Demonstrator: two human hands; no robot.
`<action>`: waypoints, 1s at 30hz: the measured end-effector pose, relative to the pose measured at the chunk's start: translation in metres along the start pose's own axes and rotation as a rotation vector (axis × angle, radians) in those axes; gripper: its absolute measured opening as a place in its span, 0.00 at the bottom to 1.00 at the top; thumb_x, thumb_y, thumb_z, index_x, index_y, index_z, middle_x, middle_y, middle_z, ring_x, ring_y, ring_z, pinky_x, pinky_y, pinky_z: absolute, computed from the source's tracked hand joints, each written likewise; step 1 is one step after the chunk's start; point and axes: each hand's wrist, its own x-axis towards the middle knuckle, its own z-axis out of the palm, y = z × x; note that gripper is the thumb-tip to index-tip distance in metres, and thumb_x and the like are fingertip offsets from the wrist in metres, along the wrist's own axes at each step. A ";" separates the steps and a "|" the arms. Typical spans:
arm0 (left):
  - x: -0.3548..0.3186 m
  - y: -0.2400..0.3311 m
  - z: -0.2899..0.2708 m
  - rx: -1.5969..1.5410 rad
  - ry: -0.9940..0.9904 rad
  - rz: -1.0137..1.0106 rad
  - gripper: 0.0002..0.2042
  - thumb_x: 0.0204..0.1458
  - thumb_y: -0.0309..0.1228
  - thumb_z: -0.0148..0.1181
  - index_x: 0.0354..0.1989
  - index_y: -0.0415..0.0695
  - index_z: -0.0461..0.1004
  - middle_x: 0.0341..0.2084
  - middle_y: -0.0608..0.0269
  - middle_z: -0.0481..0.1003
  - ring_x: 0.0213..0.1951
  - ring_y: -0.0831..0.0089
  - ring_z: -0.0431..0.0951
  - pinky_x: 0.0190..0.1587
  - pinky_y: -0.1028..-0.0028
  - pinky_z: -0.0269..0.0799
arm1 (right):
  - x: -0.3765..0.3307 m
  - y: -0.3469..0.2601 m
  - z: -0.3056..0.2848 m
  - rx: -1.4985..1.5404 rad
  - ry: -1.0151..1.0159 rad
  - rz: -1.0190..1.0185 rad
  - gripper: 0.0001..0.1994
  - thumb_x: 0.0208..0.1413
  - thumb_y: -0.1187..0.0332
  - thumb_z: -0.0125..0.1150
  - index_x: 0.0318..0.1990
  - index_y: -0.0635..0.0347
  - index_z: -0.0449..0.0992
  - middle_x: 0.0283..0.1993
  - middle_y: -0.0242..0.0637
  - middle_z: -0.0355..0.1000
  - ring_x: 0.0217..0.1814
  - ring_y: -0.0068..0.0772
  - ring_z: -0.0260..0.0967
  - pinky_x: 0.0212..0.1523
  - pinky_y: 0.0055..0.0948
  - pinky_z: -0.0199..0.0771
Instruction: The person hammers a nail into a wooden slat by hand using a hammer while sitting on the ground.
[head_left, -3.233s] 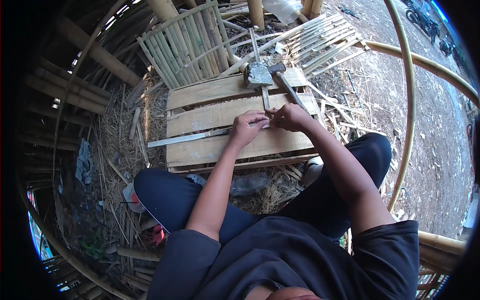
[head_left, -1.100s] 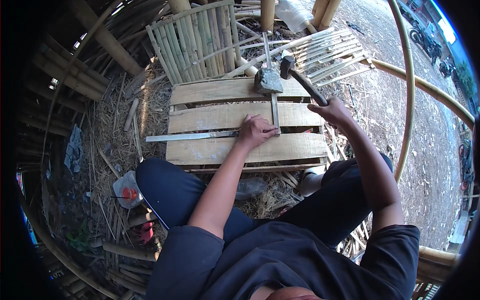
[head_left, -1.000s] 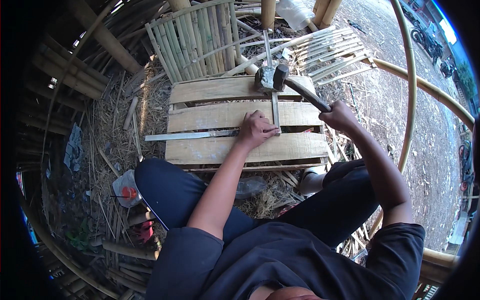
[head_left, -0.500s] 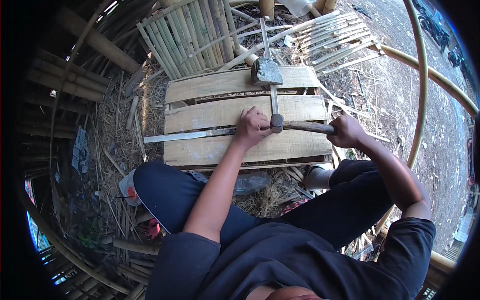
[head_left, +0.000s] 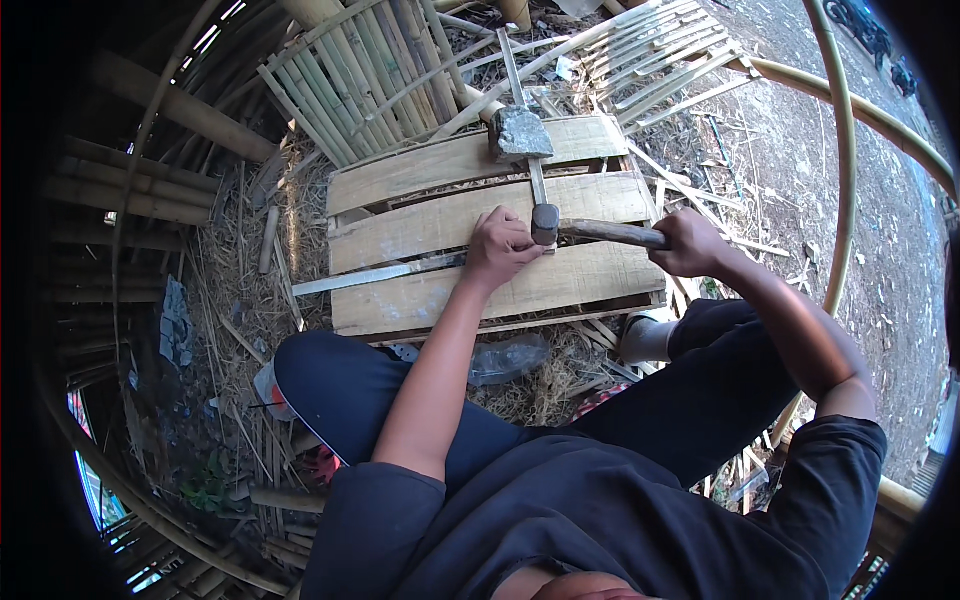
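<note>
In my right hand [head_left: 690, 243] is a hammer [head_left: 610, 233], gripped near the end of its wooden handle. Its dark blocky head [head_left: 545, 224] is just beside the fingertips of my left hand [head_left: 503, 247]. The left fingers are pinched together at the end of an upright wooden slat [head_left: 538, 183]; whatever is between them is hidden. A pale slat [head_left: 375, 275] runs from the left to beneath that hand. A grey stone [head_left: 521, 134] rests across the upright slat. All this lies on a low table of wooden planks [head_left: 400, 242].
A bamboo slat panel [head_left: 375, 85] leans beyond the table, and a slatted frame [head_left: 655, 60] lies at the far right. A clear plastic bottle [head_left: 509, 360] is by my legs. Bent bamboo poles [head_left: 840, 180] curve along the right. Straw and scraps cover the ground.
The hammer head has risen slightly away from the slat, showing a small end piece by my left fingertips. My left hand keeps its place. The whole view has shifted a little.
</note>
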 end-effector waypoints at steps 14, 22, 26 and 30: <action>0.003 0.005 0.002 -0.097 0.049 -0.037 0.12 0.38 0.33 0.77 0.17 0.45 0.77 0.19 0.70 0.75 0.37 0.64 0.76 0.45 0.64 0.69 | -0.008 0.000 0.017 0.101 0.002 0.010 0.09 0.44 0.65 0.62 0.28 0.62 0.81 0.23 0.53 0.75 0.28 0.57 0.76 0.35 0.48 0.77; 0.001 -0.001 0.002 -0.034 -0.002 -0.006 0.09 0.39 0.36 0.77 0.20 0.48 0.81 0.20 0.71 0.76 0.38 0.66 0.76 0.45 0.64 0.68 | -0.011 0.005 0.023 0.132 0.038 -0.021 0.09 0.45 0.65 0.62 0.27 0.62 0.80 0.23 0.52 0.74 0.26 0.57 0.75 0.33 0.48 0.77; 0.001 -0.004 0.002 -0.019 -0.038 0.009 0.09 0.39 0.36 0.77 0.20 0.49 0.82 0.20 0.72 0.77 0.38 0.67 0.76 0.45 0.65 0.68 | -0.010 0.005 0.025 0.001 0.046 0.031 0.09 0.45 0.65 0.62 0.27 0.63 0.79 0.23 0.53 0.74 0.27 0.57 0.76 0.34 0.48 0.76; 0.001 0.004 0.002 -0.032 0.004 -0.033 0.08 0.40 0.37 0.78 0.21 0.49 0.84 0.20 0.73 0.77 0.38 0.68 0.76 0.46 0.65 0.69 | -0.006 0.006 0.026 0.056 0.047 0.044 0.09 0.45 0.65 0.62 0.27 0.63 0.79 0.23 0.54 0.74 0.28 0.58 0.76 0.36 0.49 0.77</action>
